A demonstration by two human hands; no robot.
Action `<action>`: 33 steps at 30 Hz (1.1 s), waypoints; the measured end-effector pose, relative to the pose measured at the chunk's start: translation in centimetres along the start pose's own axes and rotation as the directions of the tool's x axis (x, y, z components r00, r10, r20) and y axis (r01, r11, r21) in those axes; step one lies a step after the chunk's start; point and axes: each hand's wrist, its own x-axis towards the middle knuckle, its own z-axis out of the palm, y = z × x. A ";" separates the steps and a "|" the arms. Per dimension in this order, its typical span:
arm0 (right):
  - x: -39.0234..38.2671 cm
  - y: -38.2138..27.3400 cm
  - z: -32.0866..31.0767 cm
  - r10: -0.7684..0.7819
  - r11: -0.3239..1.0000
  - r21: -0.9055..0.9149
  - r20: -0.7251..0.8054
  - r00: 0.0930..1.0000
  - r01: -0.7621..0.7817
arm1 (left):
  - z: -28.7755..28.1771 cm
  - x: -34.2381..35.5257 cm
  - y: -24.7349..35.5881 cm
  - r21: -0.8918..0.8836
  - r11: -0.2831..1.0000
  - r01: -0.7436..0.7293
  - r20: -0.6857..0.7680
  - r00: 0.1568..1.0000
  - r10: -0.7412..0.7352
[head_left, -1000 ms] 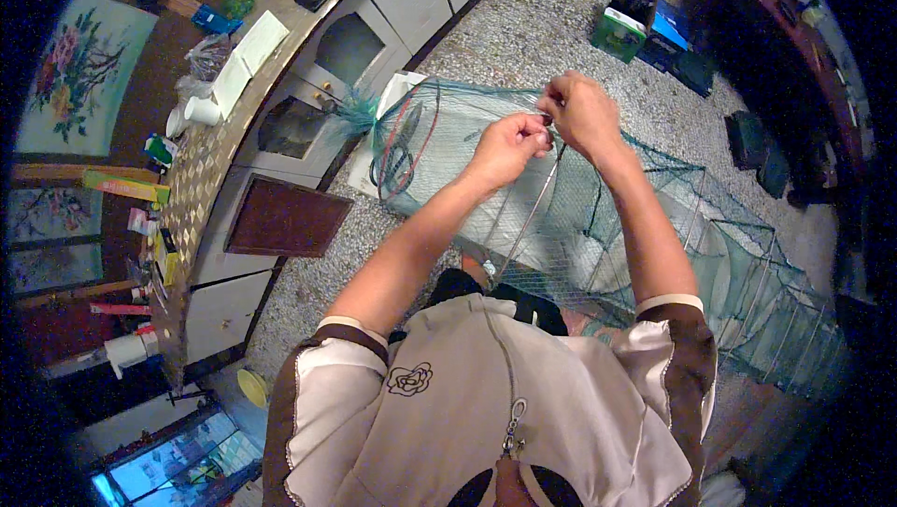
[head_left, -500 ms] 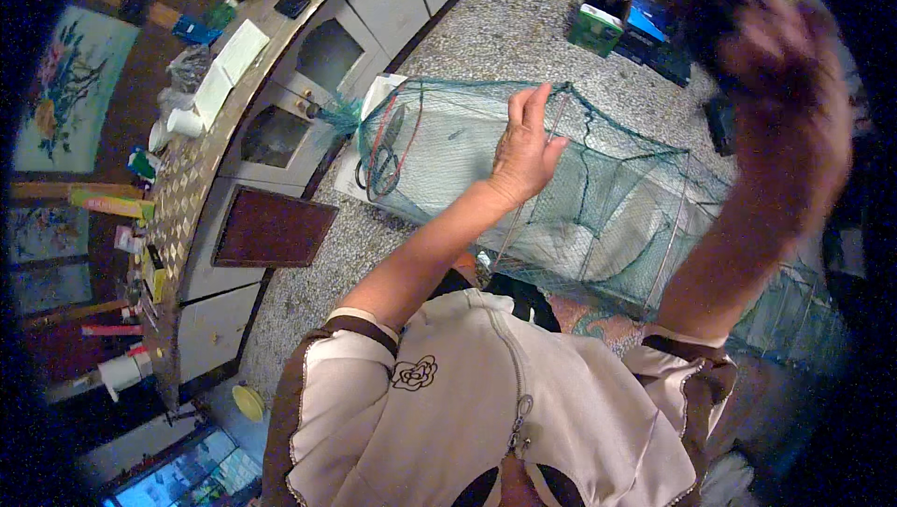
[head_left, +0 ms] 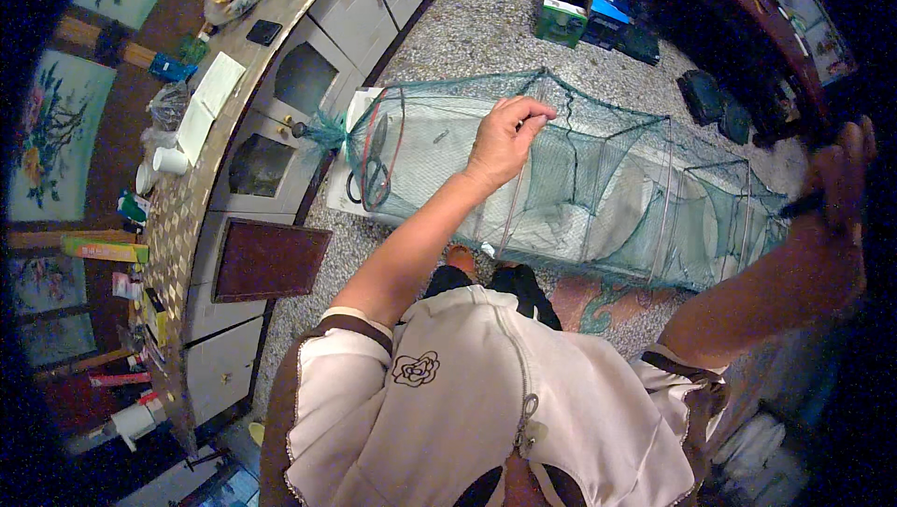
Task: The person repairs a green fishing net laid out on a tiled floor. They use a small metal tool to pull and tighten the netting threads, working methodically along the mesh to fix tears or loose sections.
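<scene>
A long green mesh fish trap (head_left: 645, 199) with several wire hoops stretches from left to right in front of me. Over its near-left half, my left hand (head_left: 503, 141) is closed in a pinch beside the top edge of the netting; what lies between the fingertips is too small to make out. Past the trap's right end, my right hand (head_left: 836, 175) is raised in shadow, its fingers dark and smeared. The gathered end of the mesh lies close to it, but whether they touch is unclear. Dark-handled scissors (head_left: 376, 180) show at the trap's left end.
A long pale board (head_left: 341, 191) lies under the trap on the speckled floor. To the left runs a cabinet counter holding an open booklet (head_left: 213, 96), a white cup (head_left: 170, 161) and a phone (head_left: 264, 32). Boxes (head_left: 563, 21) stand beyond; a brown panel (head_left: 271, 259) leans against the cabinets.
My right hand has swung down and outward to the right. My left hand's fingers, apart before, have closed into a pinch. The trap's right part now shows more fully, stretched out.
</scene>
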 end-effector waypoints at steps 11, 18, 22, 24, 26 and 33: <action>-11.1 11.0 2.8 0.491 0.571 -0.792 0.119 0.863 -0.216 | -2.7 -4.2 1.3 0.051 0.983 -0.174 0.140 0.976 0.166; -13.6 15.2 2.2 0.479 0.466 -0.884 0.216 0.851 -0.038 | -2.9 -4.9 1.2 0.152 0.976 -0.153 0.144 0.981 0.131; -14.1 17.0 2.4 0.439 0.402 -0.914 0.236 0.867 0.045 | -2.9 -4.8 1.5 0.089 0.996 -0.002 0.150 0.989 -0.011; -14.3 17.4 2.5 0.414 0.408 -0.912 0.223 0.882 0.039 | -2.8 -4.8 1.4 0.162 0.983 -0.089 0.136 0.988 0.067; -14.5 18.6 2.2 0.380 0.439 -0.897 0.242 0.893 0.057 | -2.4 -4.8 0.8 0.143 0.989 -0.048 0.122 0.992 0.030; -15.4 20.3 2.4 0.459 0.539 -0.830 0.147 0.876 -0.143 | -2.0 -4.2 -1.4 -0.280 0.905 0.319 0.216 0.940 -0.265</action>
